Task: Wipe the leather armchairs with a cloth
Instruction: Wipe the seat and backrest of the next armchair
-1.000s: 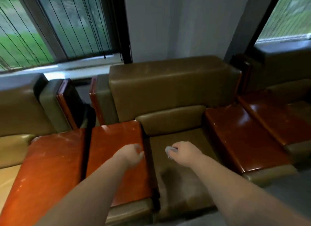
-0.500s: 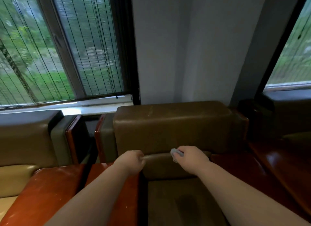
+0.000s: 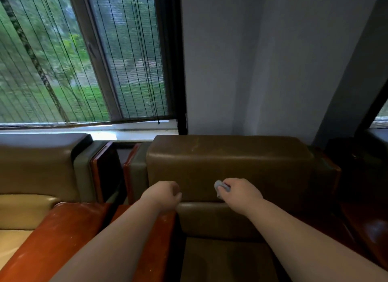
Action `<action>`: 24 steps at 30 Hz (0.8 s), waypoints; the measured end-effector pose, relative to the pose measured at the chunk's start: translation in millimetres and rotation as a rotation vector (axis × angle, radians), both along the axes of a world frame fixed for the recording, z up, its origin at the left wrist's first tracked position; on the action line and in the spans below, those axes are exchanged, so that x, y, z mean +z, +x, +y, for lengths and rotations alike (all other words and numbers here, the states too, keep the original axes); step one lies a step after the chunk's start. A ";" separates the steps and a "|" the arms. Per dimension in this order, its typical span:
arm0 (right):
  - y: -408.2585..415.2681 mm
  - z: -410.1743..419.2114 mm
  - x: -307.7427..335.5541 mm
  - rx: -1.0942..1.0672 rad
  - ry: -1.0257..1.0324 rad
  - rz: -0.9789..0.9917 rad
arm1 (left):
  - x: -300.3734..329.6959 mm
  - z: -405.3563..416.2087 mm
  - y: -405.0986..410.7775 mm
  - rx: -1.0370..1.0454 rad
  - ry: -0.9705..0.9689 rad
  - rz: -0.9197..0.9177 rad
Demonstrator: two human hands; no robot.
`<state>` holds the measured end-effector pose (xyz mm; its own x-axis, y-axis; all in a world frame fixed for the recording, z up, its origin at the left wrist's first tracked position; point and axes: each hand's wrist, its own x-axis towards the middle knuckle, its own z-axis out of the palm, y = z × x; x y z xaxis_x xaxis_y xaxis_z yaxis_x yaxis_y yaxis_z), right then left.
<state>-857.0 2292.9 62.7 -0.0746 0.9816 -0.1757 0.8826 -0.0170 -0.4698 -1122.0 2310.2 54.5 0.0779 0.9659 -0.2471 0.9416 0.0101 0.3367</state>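
Wiping appears about to start on the backrest [image 3: 226,166]: right hand [image 3: 239,194] pinches the small cloth [image 3: 219,185] before it, left hand [image 3: 162,196] curled empty; next, press and sweep across.

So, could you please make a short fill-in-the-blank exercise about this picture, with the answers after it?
1. The small grey cloth is held in the person's ____ hand.
2. The left hand is a fist that holds ____.
3. Both hands are in front of the brown leather armchair's ____.
4. The armchair's wooden armrest has a reddish ____ colour.

Answers: right; nothing; backrest; brown
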 end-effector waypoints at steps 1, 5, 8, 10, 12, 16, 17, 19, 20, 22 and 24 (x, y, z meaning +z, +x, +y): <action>-2.5 6.1 -3.6 0.007 -0.003 0.000 | -2.4 8.5 -3.4 0.016 0.012 -0.004; -14.9 40.4 -17.3 0.025 0.013 -0.016 | -16.5 46.1 -18.6 0.047 0.069 -0.015; -28.0 71.8 -25.6 0.037 0.036 -0.004 | -24.3 74.4 -40.0 0.055 0.092 -0.003; -42.1 94.8 -27.9 0.039 0.044 0.014 | -26.1 97.3 -62.8 0.066 0.091 0.030; -57.7 115.2 -27.3 0.051 0.051 0.014 | -25.6 121.0 -86.0 0.084 0.102 0.060; -94.8 165.7 -29.7 0.077 0.054 0.004 | -29.5 184.0 -126.6 0.120 0.113 0.046; -101.0 176.2 -31.1 0.085 0.053 0.000 | -31.8 197.6 -131.4 0.114 0.127 0.039; -113.3 200.2 -38.6 0.102 0.056 -0.013 | -39.5 223.0 -138.3 0.109 0.139 0.016; -119.0 213.0 -45.7 0.111 0.065 -0.022 | -48.1 235.7 -143.5 0.105 0.145 -0.005; -131.4 235.8 -58.4 0.143 0.091 -0.050 | -64.4 256.5 -154.1 0.118 0.156 -0.035; -151.1 261.9 -76.0 0.181 0.126 -0.084 | -83.3 281.2 -169.3 0.133 0.176 -0.043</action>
<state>-1008.1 2554.9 -13.2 -0.2415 0.9682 -0.0657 0.9019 0.1989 -0.3834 -1291.3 2591.4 -28.8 -0.0464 0.9963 -0.0726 0.9205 0.0709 0.3843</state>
